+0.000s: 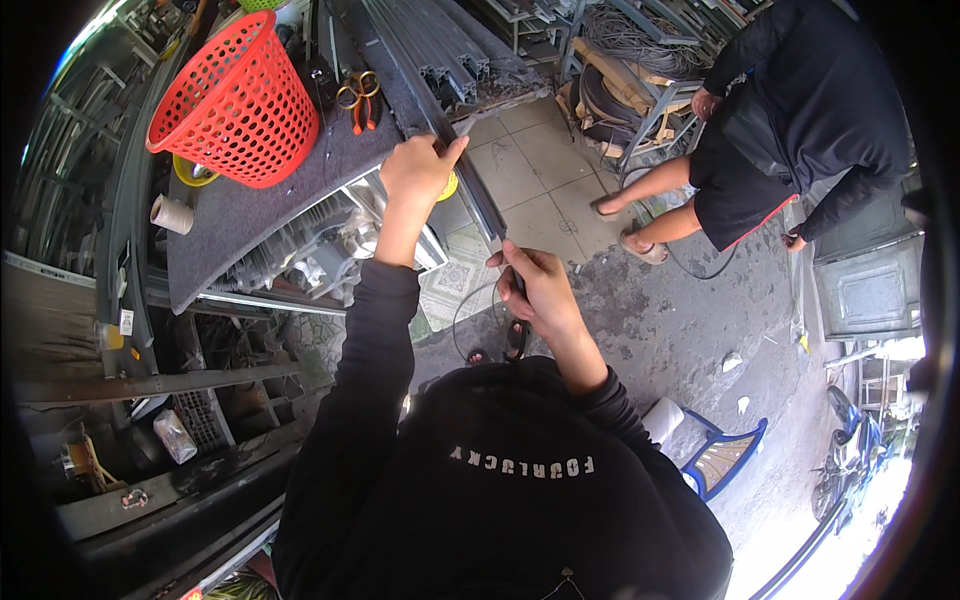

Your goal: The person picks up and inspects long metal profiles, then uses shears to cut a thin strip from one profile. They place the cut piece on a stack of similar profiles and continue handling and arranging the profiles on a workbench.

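A long dark grey metal profile (484, 205) slants from the table toward me. Its near end meets my right hand (545, 285), with the thumb on top and the fingers curled beneath. A black looped thing (517, 338) shows just below that hand; whether it is held or lies lower I cannot tell. Further up the profile, my left hand (413, 172) is closed, its thumb reaching across to the bar. What its hidden fingers grip cannot be made out. A thin dark strip (456, 322) curves in a loop beside my right hand.
On the grey table (300, 215) stand a red perforated basket (235, 105), orange-handled snips (362, 112) and a white roll (172, 214). More metal profiles (425, 45) lie behind. Another person (780, 130) stands at right near coiled strips (640, 40). A blue-framed object (725, 455) rests on the floor.
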Demonstrator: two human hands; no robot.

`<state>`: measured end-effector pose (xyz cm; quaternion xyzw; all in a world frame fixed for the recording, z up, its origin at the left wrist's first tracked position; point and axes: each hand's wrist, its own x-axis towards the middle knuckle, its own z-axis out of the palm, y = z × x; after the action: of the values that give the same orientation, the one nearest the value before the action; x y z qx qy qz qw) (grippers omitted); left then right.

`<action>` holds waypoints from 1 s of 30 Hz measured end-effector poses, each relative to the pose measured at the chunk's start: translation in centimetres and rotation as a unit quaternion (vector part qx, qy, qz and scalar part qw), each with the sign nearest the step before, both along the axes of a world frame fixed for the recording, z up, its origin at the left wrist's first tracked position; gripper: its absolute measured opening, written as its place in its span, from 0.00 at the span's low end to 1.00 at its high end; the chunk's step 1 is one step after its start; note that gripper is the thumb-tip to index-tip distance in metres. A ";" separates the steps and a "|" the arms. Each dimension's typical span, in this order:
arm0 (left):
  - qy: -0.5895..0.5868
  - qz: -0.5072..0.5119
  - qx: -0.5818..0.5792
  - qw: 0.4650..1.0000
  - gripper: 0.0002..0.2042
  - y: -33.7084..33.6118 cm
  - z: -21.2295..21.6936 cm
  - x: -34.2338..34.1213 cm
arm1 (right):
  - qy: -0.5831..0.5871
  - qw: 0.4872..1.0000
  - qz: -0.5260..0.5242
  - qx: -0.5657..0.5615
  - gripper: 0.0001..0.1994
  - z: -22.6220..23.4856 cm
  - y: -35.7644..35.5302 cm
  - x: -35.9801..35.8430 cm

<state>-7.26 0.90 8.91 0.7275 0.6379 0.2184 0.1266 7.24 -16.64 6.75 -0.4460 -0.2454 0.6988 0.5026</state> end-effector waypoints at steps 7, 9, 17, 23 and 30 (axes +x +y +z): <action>-0.026 -0.020 -0.064 0.997 0.29 -2.7 2.6 0.0 | -0.130 0.987 0.030 0.091 0.18 1.5 -0.7 -0.2; -0.157 -0.068 -0.093 0.981 0.26 -4.0 3.8 -0.2 | -0.172 0.970 0.064 0.163 0.17 1.8 -1.4 -0.1; -0.445 -0.304 -0.165 0.826 0.14 -14.1 4.1 0.9 | -0.213 0.898 -0.184 0.338 0.20 2.0 -3.8 -0.1; -0.461 -0.403 -0.214 0.761 0.10 -18.5 -2.1 3.6 | -0.292 0.869 -0.043 0.397 0.20 1.9 -5.8 4.5; -0.192 -0.331 -0.171 0.908 0.15 -13.7 -8.9 -1.0 | -0.006 0.946 -0.137 0.294 0.19 1.0 -8.4 4.9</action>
<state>-8.27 -12.76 0.02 0.8079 0.3517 0.1870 0.4344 12.15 -24.99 7.76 -0.3115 -0.3796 0.5175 0.7008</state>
